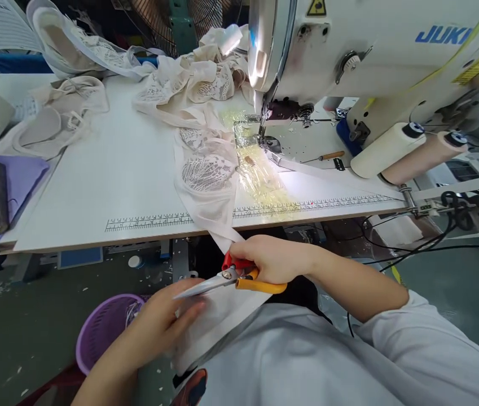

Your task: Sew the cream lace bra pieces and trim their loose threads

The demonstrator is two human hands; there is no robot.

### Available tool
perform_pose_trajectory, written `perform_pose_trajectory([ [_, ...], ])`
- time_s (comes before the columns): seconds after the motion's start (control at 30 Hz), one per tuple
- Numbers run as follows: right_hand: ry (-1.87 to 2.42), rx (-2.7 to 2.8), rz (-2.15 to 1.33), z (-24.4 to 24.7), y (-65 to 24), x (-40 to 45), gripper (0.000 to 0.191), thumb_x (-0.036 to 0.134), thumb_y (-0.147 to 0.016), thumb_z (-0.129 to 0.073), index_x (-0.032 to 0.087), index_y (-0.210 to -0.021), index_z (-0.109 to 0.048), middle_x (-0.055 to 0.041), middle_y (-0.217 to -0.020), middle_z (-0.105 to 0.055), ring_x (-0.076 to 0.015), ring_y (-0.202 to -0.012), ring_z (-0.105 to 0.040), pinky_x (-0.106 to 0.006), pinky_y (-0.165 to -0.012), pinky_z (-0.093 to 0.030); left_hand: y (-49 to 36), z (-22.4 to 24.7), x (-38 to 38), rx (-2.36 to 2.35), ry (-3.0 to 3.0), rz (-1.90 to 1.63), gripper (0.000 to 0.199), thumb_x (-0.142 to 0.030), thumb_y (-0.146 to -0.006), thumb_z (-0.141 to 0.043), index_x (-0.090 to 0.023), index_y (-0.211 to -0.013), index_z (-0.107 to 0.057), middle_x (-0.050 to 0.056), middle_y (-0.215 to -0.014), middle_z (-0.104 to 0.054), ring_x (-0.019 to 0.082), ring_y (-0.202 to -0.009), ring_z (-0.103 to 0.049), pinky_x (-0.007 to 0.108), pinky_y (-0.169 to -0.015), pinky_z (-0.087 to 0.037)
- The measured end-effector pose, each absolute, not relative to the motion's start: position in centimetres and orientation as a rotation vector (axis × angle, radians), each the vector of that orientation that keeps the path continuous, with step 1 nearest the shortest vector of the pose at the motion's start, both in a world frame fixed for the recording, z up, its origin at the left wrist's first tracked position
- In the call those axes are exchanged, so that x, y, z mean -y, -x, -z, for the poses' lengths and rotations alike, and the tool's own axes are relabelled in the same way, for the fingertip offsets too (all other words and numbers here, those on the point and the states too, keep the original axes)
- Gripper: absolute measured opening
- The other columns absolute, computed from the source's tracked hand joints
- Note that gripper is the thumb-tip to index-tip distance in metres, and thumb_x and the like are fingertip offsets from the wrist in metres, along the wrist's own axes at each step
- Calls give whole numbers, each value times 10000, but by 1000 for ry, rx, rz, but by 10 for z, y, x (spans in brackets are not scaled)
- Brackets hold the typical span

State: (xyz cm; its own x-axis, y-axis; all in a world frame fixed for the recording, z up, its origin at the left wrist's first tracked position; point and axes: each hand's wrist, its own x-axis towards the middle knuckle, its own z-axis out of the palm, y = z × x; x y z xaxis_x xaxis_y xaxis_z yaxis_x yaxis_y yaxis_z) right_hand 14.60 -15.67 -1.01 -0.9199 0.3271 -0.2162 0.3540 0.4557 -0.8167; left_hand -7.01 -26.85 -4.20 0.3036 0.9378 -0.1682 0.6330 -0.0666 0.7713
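Since the scissors [227,275] are grasped in the right hand [271,256], blades between 8 and 9 o'clock, note left hand [161,316] at tips; pinching, cannot tell. Lace bra [207,172], 12 o'clock on table [129,163]: probably light, limp; hold by band, sparing lace. Sewing machine [374,51], 1–2 o'clock: "JUKI". Ruler [150,221] numerals illegible.
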Motion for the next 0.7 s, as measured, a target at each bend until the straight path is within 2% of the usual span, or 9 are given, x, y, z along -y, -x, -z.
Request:
perform_pose_trajectory([
  [0.07, -596, -2665, 1518, 6, -144, 156, 119, 203, -725, -589, 154, -764, -488, 3, -728, -561, -98, -613, -477, -192, -529, -358, 52, 37, 264, -1378, -1863, -610, 180, -245, -791, -516, -243, -931, -630, 19, -796, -681, 174, -713, -622, 220, -652, -475],
  [0.13, -576, -2701, 1482, 3, -145, 154, 141, 230, -734, -570, 168, -710, -446, 19, -680, -518, -93, -576, -433, -197, -507, -334, 35, 33, 261, -1403, -1832, -707, 153, -244, -781, -515, -231, -864, -643, 24, -735, -670, 170, -640, -603, 217, -562, -468],
  [0.23, -542, -2720, 1438, 0, -148, 148, 158, 215, -742, -535, 182, -680, -393, 17, -679, -504, -98, -580, -419, -207, -514, -325, 20, 31, 257, -1487, -1579, -765, 139, -315, -739, -574, -206, -754, -659, 38, -699, -655, 164, -567, -571, 201, -405, -398],
  [0.3, -513, -2713, 1408, -2, -152, 143, 150, 189, -739, -525, 185, -689, -383, 10, -695, -514, -105, -598, -431, -214, -527, -326, 18, 32, 254, -1522, -1349, -769, 174, -365, -700, -623, -194, -700, -657, 29, -652, -632, 137, -488, -520, 202, -362, -351],
  [0.4, -531, -2742, 1343, -3, -156, 136, 163, 163, -731, -538, 186, -701, -379, 5, -711, -512, -112, -612, -438, -222, -536, -323, 20, 34, 250, -1521, -1051, -729, 218, -391, -621, -705, -182, -659, -653, 9, -594, -604, 110, -462, -478, 202, -409, -380],
  [0.53, -548, -2808, 1350, -3, -158, 133, 211, 187, -741, -555, 194, -689, -351, 18, -691, -487, -109, -598, -421, -227, -542, -321, 20, 31, 244, -1428, -830, -819, 252, -383, -545, -777, -178, -612, -647, 1, -625, -599, 121, -589, -523, 194, -530, -434],
  [0.7, -496, -2831, 1436, -2, -154, 135, 193, 147, -724, -523, 197, -696, -339, 15, -704, -501, -108, -605, -423, -224, -538, -316, 12, 20, 242, -1475, -589, -874, 350, -387, -372, -852, -179, -594, -680, 29, -636, -633, 231, -861, -572, 248, -686, -485],
])
